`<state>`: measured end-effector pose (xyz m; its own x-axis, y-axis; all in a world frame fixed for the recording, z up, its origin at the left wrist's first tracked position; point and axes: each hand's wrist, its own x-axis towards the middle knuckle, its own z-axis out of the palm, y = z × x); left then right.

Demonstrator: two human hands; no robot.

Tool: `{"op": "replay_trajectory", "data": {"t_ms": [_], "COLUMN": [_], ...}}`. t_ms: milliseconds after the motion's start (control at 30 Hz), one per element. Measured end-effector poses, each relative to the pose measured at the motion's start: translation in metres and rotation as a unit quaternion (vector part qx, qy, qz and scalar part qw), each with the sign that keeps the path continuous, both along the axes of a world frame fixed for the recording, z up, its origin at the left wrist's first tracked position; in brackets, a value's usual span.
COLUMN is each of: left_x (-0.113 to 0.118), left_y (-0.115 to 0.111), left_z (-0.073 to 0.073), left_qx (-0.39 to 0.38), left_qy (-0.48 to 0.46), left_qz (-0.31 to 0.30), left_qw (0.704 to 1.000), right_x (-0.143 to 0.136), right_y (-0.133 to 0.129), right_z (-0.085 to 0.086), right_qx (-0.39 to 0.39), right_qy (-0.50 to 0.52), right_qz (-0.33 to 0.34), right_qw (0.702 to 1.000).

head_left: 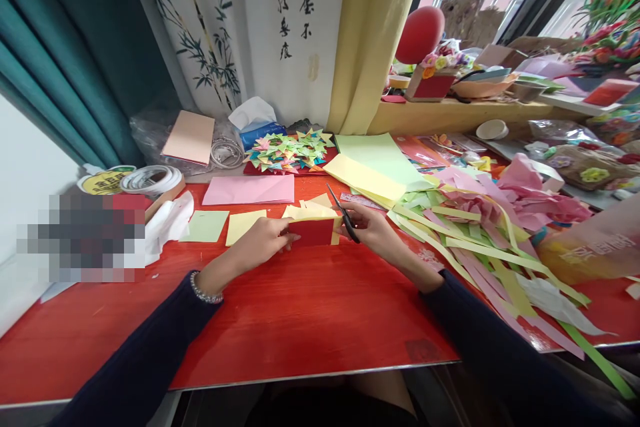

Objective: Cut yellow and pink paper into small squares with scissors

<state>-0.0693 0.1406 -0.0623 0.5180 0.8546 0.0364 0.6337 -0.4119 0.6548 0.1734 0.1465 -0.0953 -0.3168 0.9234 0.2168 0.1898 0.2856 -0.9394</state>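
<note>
My left hand (267,240) pinches the left end of a dark red card (313,233) with yellow paper (307,212) along its top edge. My right hand (369,227) is closed around black-handled scissors (349,223), their blades pointing up and away to the left. Its fingertips are also at the right end of the card and yellow paper; whether they grip it I cannot tell. A yellow square of paper (243,227) lies beside my left hand, with a pale green square (205,225) farther left. Behind them lies a pink sheet (249,189).
Cut paper strips (490,247) are heaped on the right of the red table (280,320). At the back, folded paper pieces (290,150) fill a tray next to a tissue pack (257,123). Large yellow sheets (367,180) and green sheets (383,157) lie right of the tray.
</note>
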Motion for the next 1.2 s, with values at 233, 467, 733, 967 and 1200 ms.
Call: {"op": "replay_trajectory", "data": {"t_ms": [233,467,733,967,1200], "left_x": [0.0,-0.001,-0.002,-0.001,-0.004], "left_y": [0.001,0.001,0.0,-0.001,-0.004], "left_z": [0.003,0.002,0.003,0.008,0.028], "left_qx": [0.01,0.015,0.009,0.012,-0.135], "left_qy": [0.003,-0.007,-0.013,-0.018,-0.102], "left_qz": [-0.004,-0.014,-0.007,0.025,0.1], "left_qw": [1.0,1.0,1.0,0.999,0.981], "right_x": [-0.001,0.0,-0.001,-0.004,0.004], "right_y": [-0.001,-0.001,-0.004,-0.006,-0.015], "right_z": [0.002,0.002,0.006,0.012,0.038], "right_qx": [-0.009,-0.013,-0.022,-0.049,-0.048], "right_qy": [-0.003,0.0,-0.004,0.045,0.11], "right_qz": [0.001,0.004,0.005,0.011,-0.015], "right_qw": [1.0,1.0,1.0,0.998,0.993]}}
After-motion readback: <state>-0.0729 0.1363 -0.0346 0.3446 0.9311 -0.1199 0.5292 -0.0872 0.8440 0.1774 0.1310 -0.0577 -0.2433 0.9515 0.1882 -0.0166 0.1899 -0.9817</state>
